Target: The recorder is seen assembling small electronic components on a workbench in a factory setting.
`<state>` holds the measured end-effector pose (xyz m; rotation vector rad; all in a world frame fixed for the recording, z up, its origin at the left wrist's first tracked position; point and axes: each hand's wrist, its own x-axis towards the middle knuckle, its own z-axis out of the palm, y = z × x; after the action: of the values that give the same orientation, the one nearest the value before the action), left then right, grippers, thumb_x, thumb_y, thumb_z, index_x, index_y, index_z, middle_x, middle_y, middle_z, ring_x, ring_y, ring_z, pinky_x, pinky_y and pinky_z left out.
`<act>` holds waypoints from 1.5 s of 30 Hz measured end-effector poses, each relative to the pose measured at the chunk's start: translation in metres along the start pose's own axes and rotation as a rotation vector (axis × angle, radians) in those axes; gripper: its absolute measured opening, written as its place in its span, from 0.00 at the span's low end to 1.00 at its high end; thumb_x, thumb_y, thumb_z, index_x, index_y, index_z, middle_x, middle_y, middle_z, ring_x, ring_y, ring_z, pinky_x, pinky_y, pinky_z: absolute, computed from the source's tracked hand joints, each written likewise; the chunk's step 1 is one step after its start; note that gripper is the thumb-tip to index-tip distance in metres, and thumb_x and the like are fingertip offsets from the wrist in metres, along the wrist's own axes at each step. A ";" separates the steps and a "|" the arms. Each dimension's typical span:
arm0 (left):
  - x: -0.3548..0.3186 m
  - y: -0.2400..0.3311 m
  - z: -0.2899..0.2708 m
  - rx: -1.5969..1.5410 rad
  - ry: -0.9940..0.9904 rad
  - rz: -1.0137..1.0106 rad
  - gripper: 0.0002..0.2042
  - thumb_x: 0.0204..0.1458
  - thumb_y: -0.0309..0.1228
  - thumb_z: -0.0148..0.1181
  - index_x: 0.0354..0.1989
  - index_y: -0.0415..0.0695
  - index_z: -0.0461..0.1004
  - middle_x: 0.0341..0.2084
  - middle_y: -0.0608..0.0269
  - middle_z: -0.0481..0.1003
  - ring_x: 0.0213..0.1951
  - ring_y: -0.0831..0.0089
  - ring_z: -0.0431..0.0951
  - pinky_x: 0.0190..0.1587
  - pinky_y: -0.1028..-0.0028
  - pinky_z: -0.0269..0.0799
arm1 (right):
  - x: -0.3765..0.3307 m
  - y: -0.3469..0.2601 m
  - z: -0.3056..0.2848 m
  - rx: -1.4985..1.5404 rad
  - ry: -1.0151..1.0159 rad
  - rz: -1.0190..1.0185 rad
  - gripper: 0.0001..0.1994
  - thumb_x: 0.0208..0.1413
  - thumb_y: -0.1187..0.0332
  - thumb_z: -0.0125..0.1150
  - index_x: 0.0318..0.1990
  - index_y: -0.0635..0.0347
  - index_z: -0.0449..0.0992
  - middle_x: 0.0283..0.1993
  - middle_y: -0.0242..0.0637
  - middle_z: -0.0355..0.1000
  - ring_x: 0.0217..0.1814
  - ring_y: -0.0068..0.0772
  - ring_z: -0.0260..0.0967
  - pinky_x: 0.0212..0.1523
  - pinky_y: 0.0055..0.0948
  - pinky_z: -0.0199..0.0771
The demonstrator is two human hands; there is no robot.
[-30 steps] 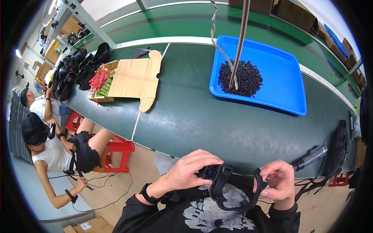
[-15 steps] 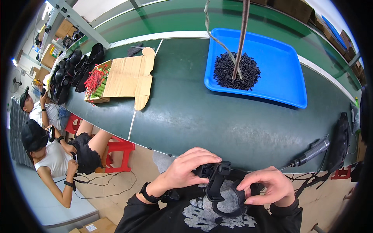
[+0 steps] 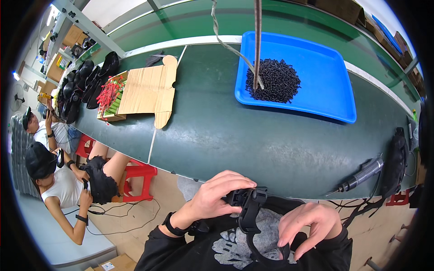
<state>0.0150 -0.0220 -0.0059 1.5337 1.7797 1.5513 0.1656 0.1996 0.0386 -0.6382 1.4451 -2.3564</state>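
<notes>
In front of my dark shirt I hold a black plastic bracket (image 3: 251, 212) with a curved, toothed band hanging from it. My left hand (image 3: 219, 194) is closed round the blocky upper end, thumb below and fingers on top. Lower down, my right hand (image 3: 309, 226) pinches the free end of the curved band (image 3: 266, 262) between thumb and fingers. The band's lowest part blends into the dark shirt, so its outline is hard to make out. Both hands are just off the near edge of the green table (image 3: 217, 140).
A blue tray (image 3: 321, 86) holds a heap of small black pieces (image 3: 273, 81), with a rod and twisted cable hanging over it. At right lies a powered screwdriver (image 3: 361, 175) beside a black bag (image 3: 394, 162). Cardboard (image 3: 147, 90) adjoins a box of red-and-green items (image 3: 110, 99). Two people sit left.
My right hand has shifted down along the band, and the band's lower end has swung downward. My left hand stays nearly still. The view has turned slightly.
</notes>
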 end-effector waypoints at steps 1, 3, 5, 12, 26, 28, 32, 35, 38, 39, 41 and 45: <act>0.000 0.000 0.000 0.002 -0.001 0.001 0.28 0.32 0.30 0.73 0.47 0.37 0.73 0.42 0.57 0.77 0.45 0.59 0.76 0.48 0.64 0.71 | 0.000 -0.001 0.000 0.020 -0.015 0.026 0.16 0.48 0.76 0.67 0.46 0.68 0.77 0.30 0.38 0.77 0.33 0.31 0.74 0.35 0.28 0.73; -0.001 0.000 0.000 0.000 -0.001 -0.004 0.28 0.32 0.30 0.73 0.47 0.37 0.73 0.42 0.57 0.77 0.45 0.59 0.76 0.48 0.64 0.71 | 0.000 0.006 -0.003 0.012 -0.003 -0.034 0.13 0.50 0.76 0.65 0.44 0.68 0.78 0.30 0.38 0.77 0.33 0.33 0.74 0.35 0.29 0.72; -0.002 -0.001 0.001 -0.004 -0.001 -0.008 0.28 0.32 0.29 0.73 0.47 0.37 0.73 0.42 0.57 0.77 0.45 0.59 0.76 0.48 0.65 0.71 | 0.002 0.008 -0.003 0.002 0.011 -0.093 0.10 0.51 0.77 0.63 0.41 0.67 0.79 0.31 0.38 0.78 0.32 0.34 0.73 0.35 0.30 0.72; -0.002 -0.003 0.002 -0.006 0.010 -0.013 0.27 0.32 0.29 0.73 0.46 0.37 0.73 0.43 0.56 0.77 0.45 0.59 0.76 0.48 0.65 0.71 | 0.016 0.005 0.001 -0.365 0.033 -0.094 0.06 0.51 0.79 0.61 0.36 0.67 0.81 0.32 0.40 0.78 0.30 0.37 0.73 0.32 0.30 0.71; -0.003 -0.002 0.003 0.005 0.014 -0.010 0.27 0.34 0.31 0.73 0.46 0.37 0.73 0.42 0.56 0.77 0.44 0.59 0.76 0.47 0.65 0.72 | 0.018 0.016 0.003 -0.993 0.263 -0.105 0.19 0.36 0.79 0.63 0.41 0.53 0.80 0.31 0.29 0.74 0.31 0.33 0.71 0.33 0.31 0.70; -0.004 -0.002 0.003 -0.007 0.022 0.000 0.27 0.34 0.31 0.73 0.46 0.37 0.73 0.42 0.57 0.77 0.43 0.59 0.76 0.47 0.65 0.72 | 0.019 0.017 0.004 -1.058 0.246 -0.141 0.19 0.36 0.78 0.64 0.41 0.52 0.80 0.30 0.29 0.73 0.30 0.32 0.71 0.32 0.30 0.70; -0.004 -0.002 0.002 -0.013 0.002 0.016 0.27 0.35 0.33 0.72 0.46 0.37 0.73 0.43 0.57 0.77 0.44 0.59 0.76 0.47 0.65 0.72 | 0.021 0.017 0.006 -1.140 0.289 -0.264 0.18 0.36 0.76 0.66 0.41 0.54 0.80 0.29 0.28 0.72 0.27 0.31 0.70 0.29 0.27 0.70; -0.004 -0.002 0.003 -0.025 -0.007 0.047 0.26 0.36 0.34 0.71 0.47 0.37 0.73 0.43 0.58 0.77 0.45 0.59 0.76 0.47 0.65 0.72 | 0.022 0.021 0.007 -1.135 0.305 -0.298 0.17 0.37 0.75 0.67 0.41 0.55 0.80 0.28 0.29 0.72 0.26 0.31 0.70 0.28 0.27 0.70; -0.004 -0.001 0.004 -0.039 -0.009 0.085 0.25 0.39 0.35 0.70 0.47 0.37 0.74 0.44 0.57 0.77 0.45 0.60 0.76 0.46 0.65 0.72 | 0.022 0.026 0.010 -1.189 0.401 -0.306 0.17 0.38 0.74 0.69 0.41 0.57 0.79 0.27 0.29 0.71 0.26 0.31 0.70 0.27 0.27 0.70; -0.004 -0.001 0.004 -0.037 -0.006 0.099 0.25 0.39 0.35 0.70 0.47 0.37 0.74 0.44 0.57 0.77 0.45 0.60 0.76 0.46 0.65 0.72 | 0.022 0.026 0.010 -1.236 0.480 -0.297 0.17 0.38 0.73 0.70 0.41 0.58 0.79 0.27 0.30 0.71 0.26 0.31 0.70 0.27 0.27 0.70; -0.004 -0.001 0.004 -0.035 -0.004 0.113 0.24 0.40 0.35 0.70 0.46 0.37 0.75 0.44 0.57 0.77 0.44 0.60 0.76 0.46 0.65 0.72 | 0.023 0.023 0.010 -1.235 0.523 -0.243 0.18 0.37 0.70 0.72 0.40 0.59 0.79 0.27 0.31 0.70 0.26 0.32 0.69 0.27 0.28 0.70; -0.002 0.001 0.005 -0.014 0.004 0.122 0.22 0.43 0.38 0.69 0.44 0.37 0.75 0.42 0.55 0.77 0.43 0.60 0.76 0.44 0.67 0.72 | 0.025 0.023 0.012 -1.200 0.500 -0.218 0.19 0.36 0.68 0.73 0.39 0.61 0.78 0.28 0.35 0.70 0.26 0.34 0.69 0.26 0.28 0.70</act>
<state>0.0205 -0.0211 -0.0076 1.6617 1.7024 1.6201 0.1507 0.1679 0.0278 -0.4368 3.1517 -1.5800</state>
